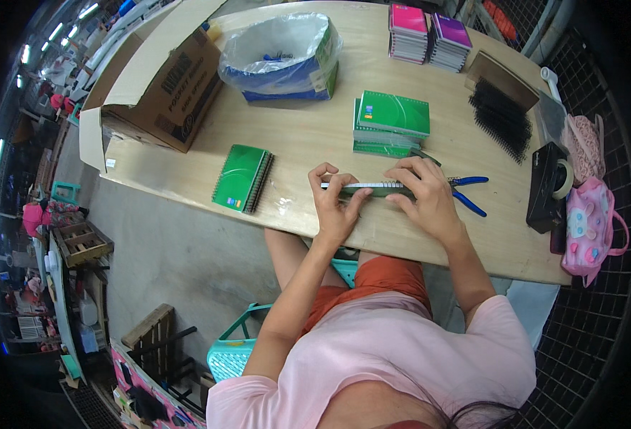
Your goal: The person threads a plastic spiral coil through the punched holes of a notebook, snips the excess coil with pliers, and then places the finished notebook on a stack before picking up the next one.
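Between my two hands, near the table's front edge, a green spiral notebook is held on its edge, its white pages and wire coil facing up. My left hand pinches its left end between thumb and fingers. My right hand grips the other end by the coil. Just right of that hand lie blue-handled pliers. Behind it stands a stack of green notebooks. To the left is a smaller stack of coil-bound green notebooks.
A lined bin and an open cardboard box stand at the back left. Pink notebooks and purple ones are at the back. Black wire coils, a tape dispenser and a pink pouch line the right side.
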